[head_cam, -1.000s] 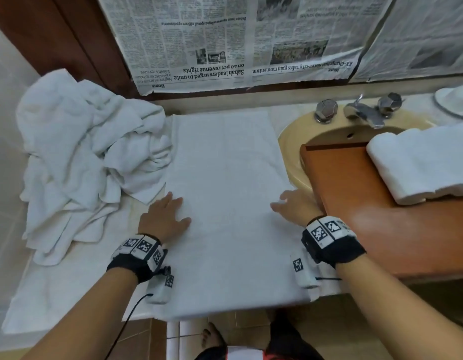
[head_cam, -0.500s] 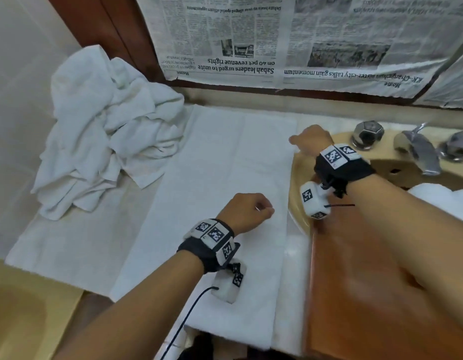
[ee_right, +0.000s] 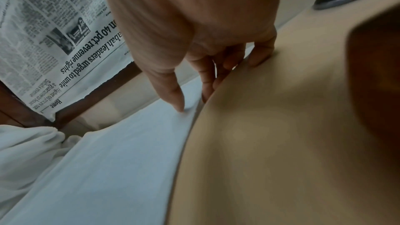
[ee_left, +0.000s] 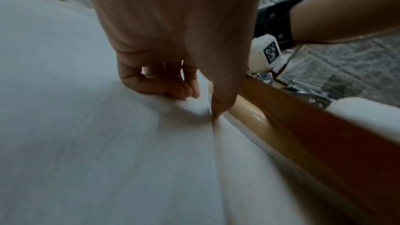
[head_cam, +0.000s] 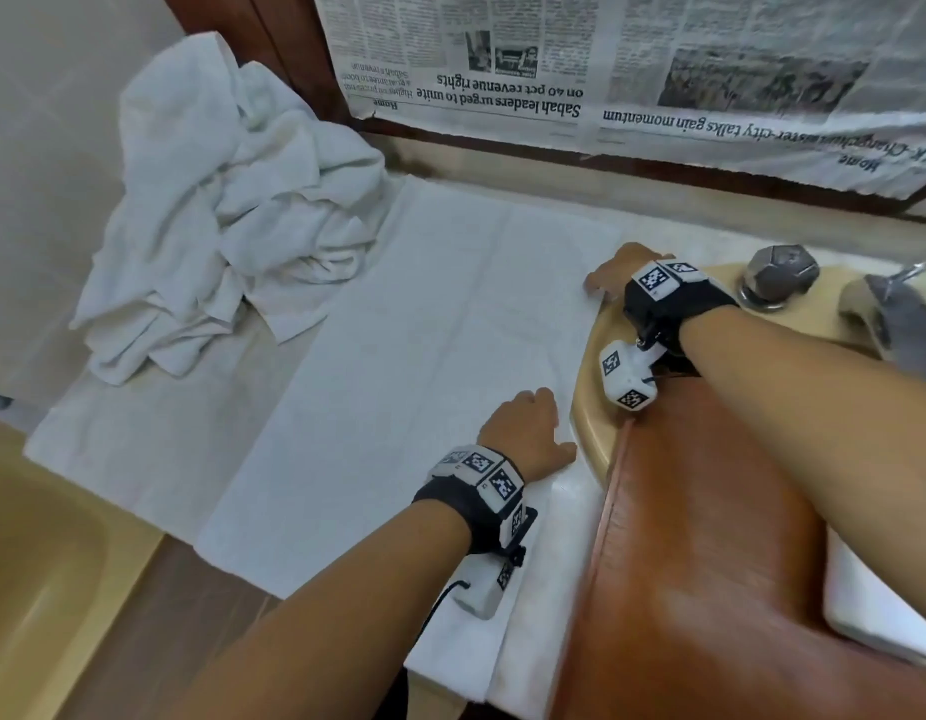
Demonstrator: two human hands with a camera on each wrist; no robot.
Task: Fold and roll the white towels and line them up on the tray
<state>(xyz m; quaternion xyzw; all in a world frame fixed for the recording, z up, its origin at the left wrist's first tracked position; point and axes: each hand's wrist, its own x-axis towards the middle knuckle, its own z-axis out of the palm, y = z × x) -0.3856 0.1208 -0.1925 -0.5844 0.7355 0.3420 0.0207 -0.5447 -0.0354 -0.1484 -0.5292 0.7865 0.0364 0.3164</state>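
A white towel [head_cam: 398, 387] lies flat in a long strip on the counter. My left hand [head_cam: 546, 431] is at the near part of its right edge. In the left wrist view the left hand [ee_left: 201, 102] has curled fingers [ee_left: 171, 90] on the cloth and its thumb at the edge, pinching it. My right hand [head_cam: 601, 283] is at the far part of the same edge. The right wrist view shows the right hand [ee_right: 192, 102] with its thumb on top and fingers tucked under the towel [ee_right: 121, 151]. The brown tray [head_cam: 710, 563] lies over the sink, with a rolled towel [head_cam: 876, 621] on it.
A heap of crumpled white towels [head_cam: 232, 210] sits at the back left on another spread towel. The beige sink rim [head_cam: 588, 423] runs along the towel's right edge. A tap knob [head_cam: 777, 272] and spout [head_cam: 892, 324] are at the right. Newspaper [head_cam: 606, 70] covers the wall behind.
My left hand crossed from the towel's left side to its right edge. My right hand slid farther back along that edge. Both went from lying flat to pinching the cloth.
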